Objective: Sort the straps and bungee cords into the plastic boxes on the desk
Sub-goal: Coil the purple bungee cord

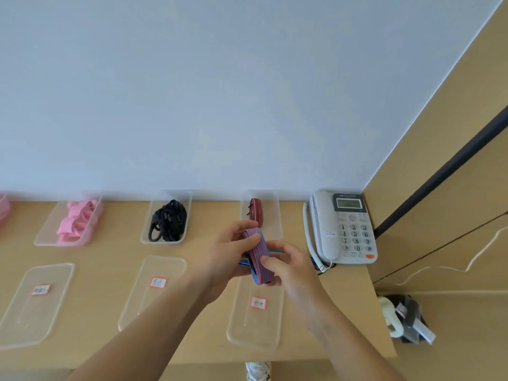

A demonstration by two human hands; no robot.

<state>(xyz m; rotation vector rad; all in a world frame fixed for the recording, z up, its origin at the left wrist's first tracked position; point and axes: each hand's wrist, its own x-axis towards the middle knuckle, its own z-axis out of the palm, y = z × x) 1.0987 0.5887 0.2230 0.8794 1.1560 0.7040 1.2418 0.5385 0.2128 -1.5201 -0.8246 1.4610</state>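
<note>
A blue-and-red striped strap (259,254) is held folded above the desk, just in front of the right-hand clear box (276,215). My left hand (228,248) grips its upper part, thumb across the band. My right hand (286,266) pinches the lower part from the right. That box holds a red-and-black striped strap (257,210). The middle box (145,232) contains black cords (168,221). Pink straps (78,218) fill the left box (44,235).
Three clear lids with red-edged labels lie in the front row: left lid (35,303), middle lid (154,290), right lid (255,320). A grey telephone (343,226) stands at the desk's right end against a wooden panel. A bag with items (406,317) lies below the right edge.
</note>
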